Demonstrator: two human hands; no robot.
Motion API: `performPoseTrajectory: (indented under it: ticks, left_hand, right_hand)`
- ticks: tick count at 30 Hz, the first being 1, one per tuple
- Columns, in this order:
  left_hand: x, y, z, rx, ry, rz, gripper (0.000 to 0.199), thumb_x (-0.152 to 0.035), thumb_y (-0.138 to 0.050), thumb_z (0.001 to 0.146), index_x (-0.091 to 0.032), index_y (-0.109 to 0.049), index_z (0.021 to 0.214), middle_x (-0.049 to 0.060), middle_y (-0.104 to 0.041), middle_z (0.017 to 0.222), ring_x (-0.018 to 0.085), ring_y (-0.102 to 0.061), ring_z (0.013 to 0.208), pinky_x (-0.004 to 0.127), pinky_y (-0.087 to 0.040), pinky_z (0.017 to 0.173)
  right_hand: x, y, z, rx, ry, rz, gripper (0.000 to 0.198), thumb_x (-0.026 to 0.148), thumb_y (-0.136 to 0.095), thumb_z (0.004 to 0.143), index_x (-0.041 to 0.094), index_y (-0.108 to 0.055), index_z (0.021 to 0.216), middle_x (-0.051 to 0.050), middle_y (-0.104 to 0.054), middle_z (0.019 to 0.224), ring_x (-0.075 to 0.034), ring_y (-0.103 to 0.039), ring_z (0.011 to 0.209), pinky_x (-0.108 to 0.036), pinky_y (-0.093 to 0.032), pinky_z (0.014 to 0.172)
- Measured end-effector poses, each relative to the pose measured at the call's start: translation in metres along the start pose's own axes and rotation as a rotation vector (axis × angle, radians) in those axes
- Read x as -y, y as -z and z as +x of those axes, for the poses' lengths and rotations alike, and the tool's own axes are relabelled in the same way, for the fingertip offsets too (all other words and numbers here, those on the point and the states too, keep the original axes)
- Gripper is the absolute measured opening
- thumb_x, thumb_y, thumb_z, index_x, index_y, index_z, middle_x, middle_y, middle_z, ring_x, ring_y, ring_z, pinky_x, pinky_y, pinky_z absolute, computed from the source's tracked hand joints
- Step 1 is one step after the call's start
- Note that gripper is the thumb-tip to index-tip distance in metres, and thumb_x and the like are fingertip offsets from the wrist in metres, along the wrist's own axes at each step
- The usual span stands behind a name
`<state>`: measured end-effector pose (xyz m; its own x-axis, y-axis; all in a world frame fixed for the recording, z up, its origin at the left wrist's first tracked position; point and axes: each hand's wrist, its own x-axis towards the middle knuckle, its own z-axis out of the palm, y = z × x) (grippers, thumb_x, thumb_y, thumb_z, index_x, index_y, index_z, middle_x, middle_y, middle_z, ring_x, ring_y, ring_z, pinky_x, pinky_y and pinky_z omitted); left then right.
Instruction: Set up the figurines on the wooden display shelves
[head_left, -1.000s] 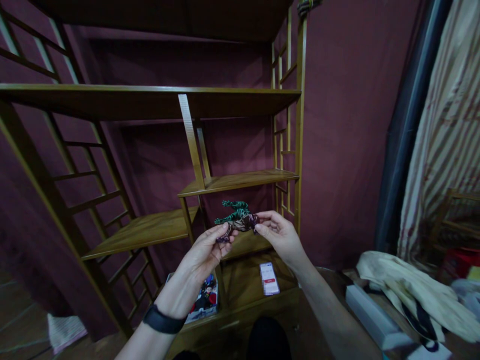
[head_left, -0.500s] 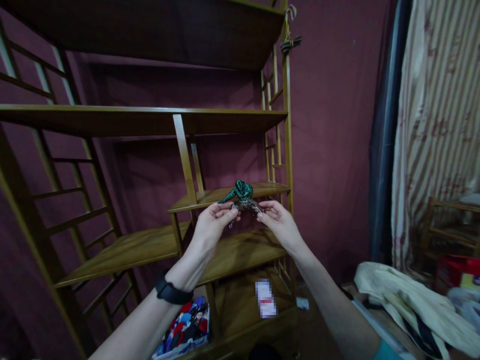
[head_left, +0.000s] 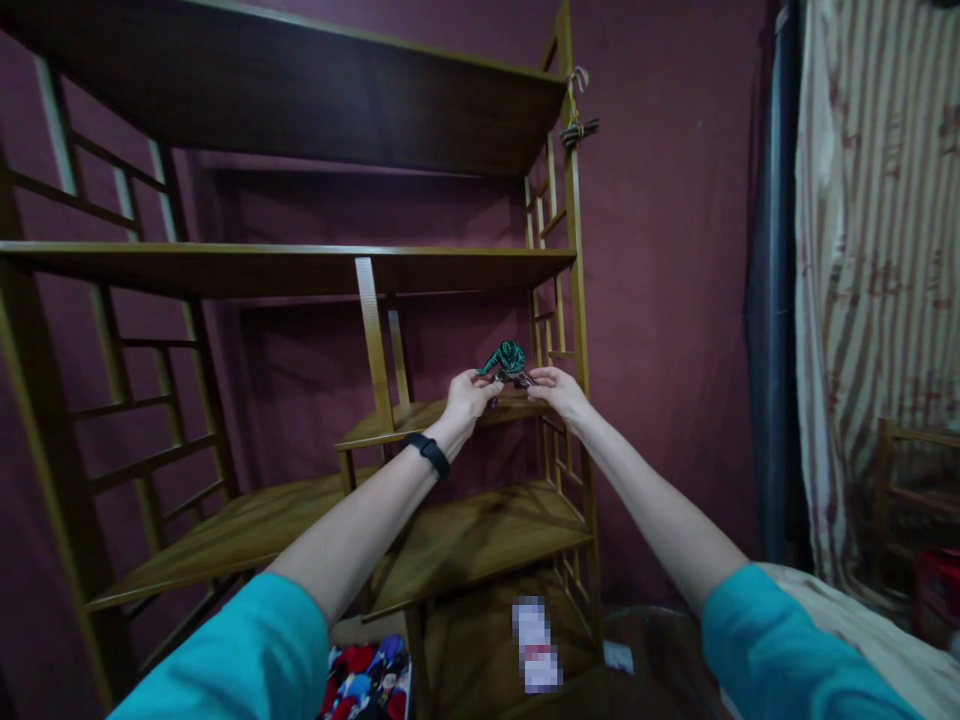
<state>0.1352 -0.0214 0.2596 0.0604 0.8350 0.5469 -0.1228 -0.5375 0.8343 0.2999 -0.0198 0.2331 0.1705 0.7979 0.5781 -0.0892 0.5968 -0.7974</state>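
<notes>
by the flat brown wooden shelf (head_left: 382, 428), left hand (head_left: 466, 402) and right hand (head_left: 561, 392) pinch the small teal-and-brown figure (head_left: 511, 357), now reached farther out, closer in.

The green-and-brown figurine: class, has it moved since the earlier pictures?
Yes, the figurine has moved up and right in view. First seen below the small middle shelf, it now shows above its front edge, nearer the right-hand post.
</notes>
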Motion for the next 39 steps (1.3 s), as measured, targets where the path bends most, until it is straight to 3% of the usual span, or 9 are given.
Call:
performPoseTrajectory:
  ticks: [6, 10, 20, 29, 39]
  left_hand:
    - [0.018, -0.011, 0.036, -0.087, 0.03, 0.136, 0.024, -0.005, -0.071, 0.057, -0.014, -0.053, 0.071, -0.002, -0.055, 0.06, 0.008, -0.051, 0.053, 0.022, -0.042, 0.056]
    - [0.033, -0.019, 0.056, -0.123, 0.055, 0.186, 0.024, -0.002, -0.069, 0.058, -0.014, -0.053, 0.071, -0.001, -0.055, 0.064, 0.008, -0.051, 0.055, 0.022, -0.041, 0.057]
    - [0.06, -0.027, 0.091, -0.126, 0.139, 0.237, 0.031, 0.001, -0.075, 0.048, -0.014, -0.054, 0.066, 0.0, -0.056, 0.059, 0.015, -0.058, 0.063, 0.024, -0.043, 0.059]
    - [0.074, -0.016, 0.107, -0.065, 0.19, 0.247, 0.036, 0.0, -0.079, 0.041, -0.013, -0.057, 0.066, 0.0, -0.055, 0.053, 0.013, -0.055, 0.053, 0.027, -0.044, 0.057]
    - [0.073, -0.012, 0.107, -0.022, 0.185, 0.351, 0.032, 0.007, -0.074, 0.034, -0.014, -0.055, 0.051, 0.0, -0.055, 0.049, 0.015, -0.054, 0.053, 0.025, -0.04, 0.051]
  right_hand:
    - [-0.013, 0.0, 0.039, -0.022, -0.121, -0.22, 0.033, 0.002, -0.063, 0.058, 0.016, -0.054, 0.087, 0.004, -0.058, 0.069, -0.007, -0.055, 0.053, -0.023, -0.051, 0.06]
    - [-0.022, 0.002, 0.057, -0.014, -0.141, -0.416, 0.037, 0.0, -0.06, 0.058, 0.014, -0.054, 0.091, 0.003, -0.059, 0.071, -0.006, -0.052, 0.051, -0.02, -0.047, 0.055]
    - [-0.048, 0.013, 0.092, 0.028, -0.168, -0.642, 0.035, 0.003, -0.065, 0.052, 0.015, -0.06, 0.084, 0.004, -0.06, 0.066, -0.009, -0.052, 0.056, -0.018, -0.04, 0.053]
    - [-0.063, 0.016, 0.103, 0.058, -0.15, -0.748, 0.034, 0.006, -0.067, 0.053, 0.015, -0.062, 0.086, 0.003, -0.06, 0.068, -0.009, -0.052, 0.057, -0.017, -0.039, 0.052]
    - [-0.067, 0.015, 0.105, 0.074, -0.121, -0.777, 0.032, 0.003, -0.066, 0.055, 0.013, -0.065, 0.086, 0.002, -0.062, 0.069, -0.01, -0.055, 0.062, -0.016, -0.041, 0.057]
